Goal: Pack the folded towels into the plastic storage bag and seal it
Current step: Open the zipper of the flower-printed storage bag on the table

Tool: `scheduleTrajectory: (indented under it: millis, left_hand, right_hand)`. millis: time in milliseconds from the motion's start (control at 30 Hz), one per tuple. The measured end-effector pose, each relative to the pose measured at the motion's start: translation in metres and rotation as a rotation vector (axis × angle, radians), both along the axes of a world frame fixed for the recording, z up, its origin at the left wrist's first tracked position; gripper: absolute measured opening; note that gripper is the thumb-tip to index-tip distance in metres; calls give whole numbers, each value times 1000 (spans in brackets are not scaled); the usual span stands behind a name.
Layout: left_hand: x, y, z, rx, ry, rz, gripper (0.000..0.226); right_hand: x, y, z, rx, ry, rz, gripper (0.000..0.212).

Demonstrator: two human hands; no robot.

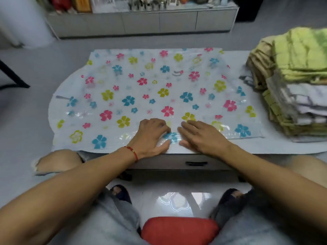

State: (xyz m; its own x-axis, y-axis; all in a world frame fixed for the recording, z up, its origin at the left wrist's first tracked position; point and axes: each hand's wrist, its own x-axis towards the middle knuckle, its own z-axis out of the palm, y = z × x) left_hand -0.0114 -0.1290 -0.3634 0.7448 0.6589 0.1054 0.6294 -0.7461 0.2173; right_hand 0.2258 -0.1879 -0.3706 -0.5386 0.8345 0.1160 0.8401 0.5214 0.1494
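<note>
A seated person leans over a low white table [251, 147], both hands pressed on the near edge of a clear plastic storage bag [150, 96] printed w/ pink, blue & yellow-green flowers. The bag lies flat and unfilled across the tabletop, covering most of it from center out to 9 o'clock, its near edge running along the table's front rim at 6 o'clock. The left hand [150, 137], a red cord bracelet [132, 151] at its wrist, rests fingers curled, thumb and fingertips on the plastic around a blue flower; whether it pinches the film or only presses it can't be told. The right hand [200, 135] lies just beside it, palm down, fingers spread loose and flat on the bag, gripping nothing. The two hands sit close together, approx. mid-edge, nearly touching. The folded towels [290, 82], a tall stack of yellow-green, tan & white/gray cloth, stand on the table at 3 o'clock, just beside the bag's right end and outside it. Below the table edge: a drawer handle [196, 163], the person's knees in light pants, dark slippers and a red stool seat [178, 230] at 6 o'clock. A gray cabinet [141, 22] w/ cluttered top runs along the far wall at 12 o'clock.
</note>
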Motion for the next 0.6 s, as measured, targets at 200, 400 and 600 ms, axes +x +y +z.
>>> scheduleTrajectory:
  millis: [200,400,600]
  left_hand:
    - [-5,13,12,51,46,-105,40]
    - [6,36,10,127,-115,-89,22]
    - [16,31,-2,-47,-364,17,18]
  right_hand:
    - [1,8,17,-7,-43,-152,47]
    - [-40,-12,9,-221,1074,-643,25]
    - [-57,14,-1,-604,1804,-796,31]
